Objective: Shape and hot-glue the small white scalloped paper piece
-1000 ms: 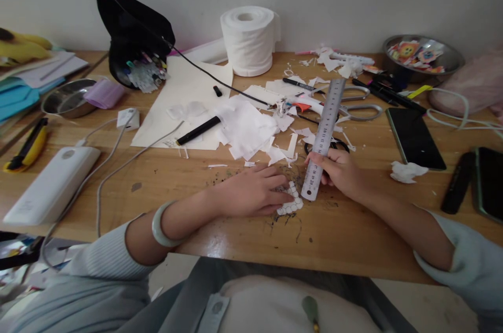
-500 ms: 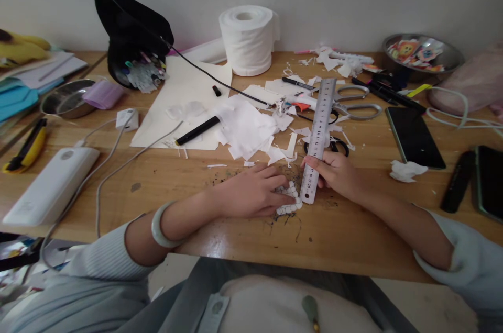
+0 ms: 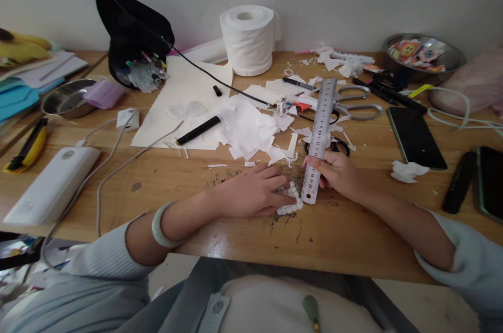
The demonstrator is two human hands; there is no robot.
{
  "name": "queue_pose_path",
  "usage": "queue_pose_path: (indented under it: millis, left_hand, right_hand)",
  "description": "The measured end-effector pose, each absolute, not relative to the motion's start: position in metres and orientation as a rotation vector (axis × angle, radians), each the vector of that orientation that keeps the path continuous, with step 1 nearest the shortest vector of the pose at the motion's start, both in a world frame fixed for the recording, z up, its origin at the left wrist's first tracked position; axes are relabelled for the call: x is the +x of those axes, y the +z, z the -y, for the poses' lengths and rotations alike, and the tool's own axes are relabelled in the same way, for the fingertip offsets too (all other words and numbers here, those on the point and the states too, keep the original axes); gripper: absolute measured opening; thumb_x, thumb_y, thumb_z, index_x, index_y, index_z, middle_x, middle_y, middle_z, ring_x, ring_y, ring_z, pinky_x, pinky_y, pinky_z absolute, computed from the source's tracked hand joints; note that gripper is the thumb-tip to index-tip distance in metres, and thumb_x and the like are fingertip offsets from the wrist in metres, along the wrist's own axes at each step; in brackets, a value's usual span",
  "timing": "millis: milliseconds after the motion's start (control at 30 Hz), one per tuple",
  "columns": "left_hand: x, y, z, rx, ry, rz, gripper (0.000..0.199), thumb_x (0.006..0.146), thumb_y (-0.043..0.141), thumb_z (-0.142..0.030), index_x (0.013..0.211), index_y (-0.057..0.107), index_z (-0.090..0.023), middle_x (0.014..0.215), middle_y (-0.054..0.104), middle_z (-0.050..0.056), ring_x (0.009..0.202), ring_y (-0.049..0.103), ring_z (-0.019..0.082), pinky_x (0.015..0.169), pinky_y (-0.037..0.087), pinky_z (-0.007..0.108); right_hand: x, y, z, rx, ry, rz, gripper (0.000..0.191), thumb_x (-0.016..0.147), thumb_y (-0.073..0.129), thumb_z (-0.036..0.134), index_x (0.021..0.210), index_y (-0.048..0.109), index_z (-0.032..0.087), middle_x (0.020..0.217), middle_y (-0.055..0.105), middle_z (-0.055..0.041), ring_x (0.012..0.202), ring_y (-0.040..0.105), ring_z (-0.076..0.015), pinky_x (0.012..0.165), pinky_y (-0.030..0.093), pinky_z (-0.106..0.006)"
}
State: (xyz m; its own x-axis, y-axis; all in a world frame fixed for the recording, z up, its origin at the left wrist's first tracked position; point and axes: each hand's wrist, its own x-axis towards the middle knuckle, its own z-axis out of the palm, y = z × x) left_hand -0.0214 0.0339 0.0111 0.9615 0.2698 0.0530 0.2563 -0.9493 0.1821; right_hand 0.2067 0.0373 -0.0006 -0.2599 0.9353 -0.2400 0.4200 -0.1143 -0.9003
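Note:
My left hand (image 3: 253, 192) lies over a small white scalloped piece (image 3: 291, 208) with dark outlines, its bent fingers holding that piece down on the wooden table. Part of the piece is hidden under the fingers. In my right hand (image 3: 340, 173) is a metal ruler (image 3: 320, 131), gripped near its lower end between thumb and fingers. The ruler tilts away from me, its lower end close beside the white piece. Behind its upper part are grey-handled scissors (image 3: 363, 111) and black-handled scissors (image 3: 341, 145), partly covered.
Paper scraps (image 3: 249, 126), a black marker (image 3: 198, 130) and a glue gun (image 3: 308, 101) with its cord lie beyond my hands. A tissue roll (image 3: 247, 42) stands by the wall. On the right are a phone (image 3: 416, 136) and a metal bowl (image 3: 448, 65); a power bank (image 3: 51, 184) is left.

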Motion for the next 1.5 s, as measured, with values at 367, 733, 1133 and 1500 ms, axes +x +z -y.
queue_pose_path:
  millis: [367, 733, 1133, 1500]
  left_hand:
    - [-0.0213, 0.0111, -0.0338, 2.940, 0.115, -0.402, 0.030, 0.091, 0.045, -0.030, 0.119, 0.056, -0.027, 0.104, 0.056, 0.006, 0.096, 0.048, 0.021, 0.084, 0.036, 0.034]
    - [-0.0214, 0.0111, -0.0340, 2.935, 0.097, -0.411, 0.031, 0.091, 0.044, -0.031, 0.120, 0.055, -0.028, 0.106, 0.055, 0.005, 0.098, 0.048, 0.022, 0.083, 0.036, 0.035]
    - [-0.0200, 0.0170, -0.0321, 2.948, 0.070, -0.439, 0.031, 0.091, 0.044, -0.028, 0.120, 0.055, -0.028, 0.105, 0.056, 0.004, 0.096, 0.048, 0.022, 0.084, 0.036, 0.035]
    - [-0.0208, 0.0135, -0.0322, 2.968, 0.092, -0.417, 0.031, 0.088, 0.051, -0.030, 0.120, 0.056, -0.029, 0.102, 0.055, 0.005, 0.097, 0.048, 0.022, 0.082, 0.036, 0.033]
  right_hand:
    - [0.2064, 0.0004, -0.0368, -1.505, 1.346, 1.691, 0.036, 0.083, 0.048, 0.047, 0.073, 0.061, 0.014, 0.045, 0.050, 0.0025, 0.038, 0.044, -0.0076, 0.037, 0.032, -0.020]
    - [0.2046, 0.0005, -0.0360, -1.533, 1.283, 1.752, 0.036, 0.083, 0.047, 0.046, 0.075, 0.061, 0.014, 0.045, 0.050, 0.0027, 0.039, 0.046, -0.0084, 0.039, 0.033, -0.021]
    - [0.2049, 0.0041, -0.0348, -1.561, 1.368, 1.675, 0.033, 0.082, 0.048, 0.043, 0.071, 0.061, 0.015, 0.042, 0.049, 0.0024, 0.037, 0.043, -0.0087, 0.039, 0.032, -0.022]
    - [0.2050, 0.0026, -0.0357, -1.512, 1.365, 1.707, 0.038, 0.082, 0.048, 0.048, 0.072, 0.061, 0.014, 0.043, 0.051, 0.0023, 0.037, 0.045, -0.0083, 0.038, 0.032, -0.021]
